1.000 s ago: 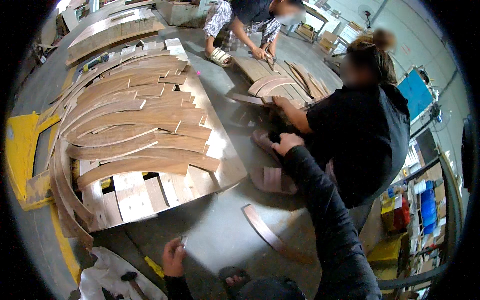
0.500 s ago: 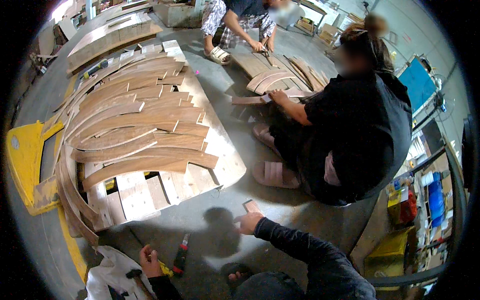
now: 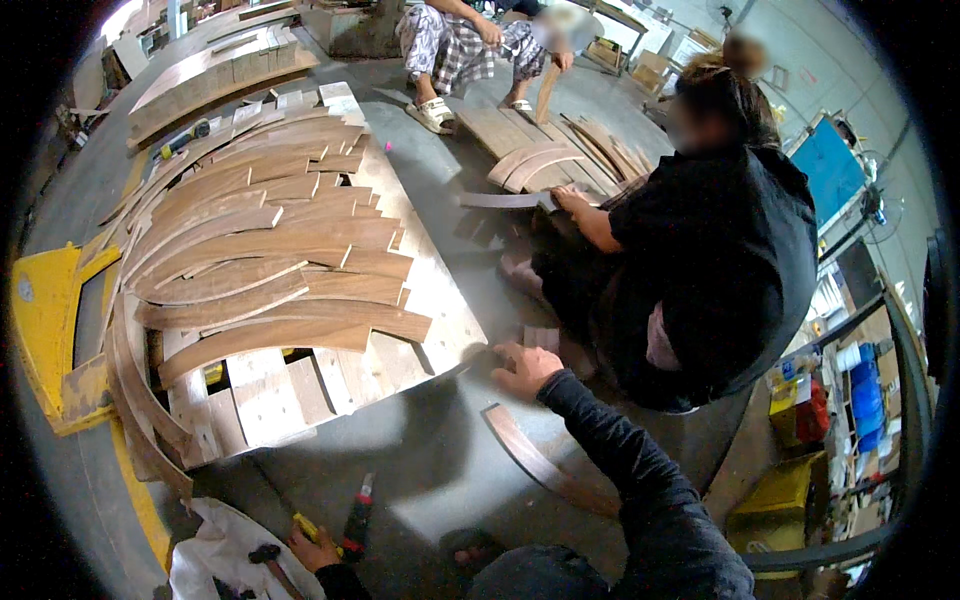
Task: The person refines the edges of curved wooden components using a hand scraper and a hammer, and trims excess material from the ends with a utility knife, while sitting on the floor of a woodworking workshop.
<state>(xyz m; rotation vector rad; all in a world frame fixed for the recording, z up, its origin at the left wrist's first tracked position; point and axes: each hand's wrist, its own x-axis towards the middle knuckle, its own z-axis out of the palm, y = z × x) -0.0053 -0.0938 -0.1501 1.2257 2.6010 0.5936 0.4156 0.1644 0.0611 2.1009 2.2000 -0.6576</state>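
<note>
My right hand (image 3: pixel 528 370) reaches out over the floor near the pallet's corner, its fingers loosely bent and apart, holding nothing. Below it a curved wooden piece (image 3: pixel 540 462) lies on the floor, its far end partly behind my right forearm. At the lower left my left hand (image 3: pixel 318 546) closes around the yellow handle (image 3: pixel 305 524) of a tool with what looks like a long thin dark shaft. A red and black hand tool (image 3: pixel 359 520) lies just right of it. Beside my left hand, a hammer (image 3: pixel 268 556) rests on a white bag or cloth (image 3: pixel 215 545).
A pallet (image 3: pixel 265 395) bears many curved wooden pieces (image 3: pixel 270 350). A yellow pallet jack (image 3: pixel 45 335) stands left. A person in black (image 3: pixel 710 270) crouches right, handling a curved piece (image 3: pixel 500 201); another person (image 3: pixel 450 60) sits beyond a low board (image 3: pixel 485 130), holding a wooden piece.
My right hand has moved forward and right, uncovering the curved piece on the floor. My left hand has lowered onto the yellow handle. The far person has raised a wooden piece upright.
</note>
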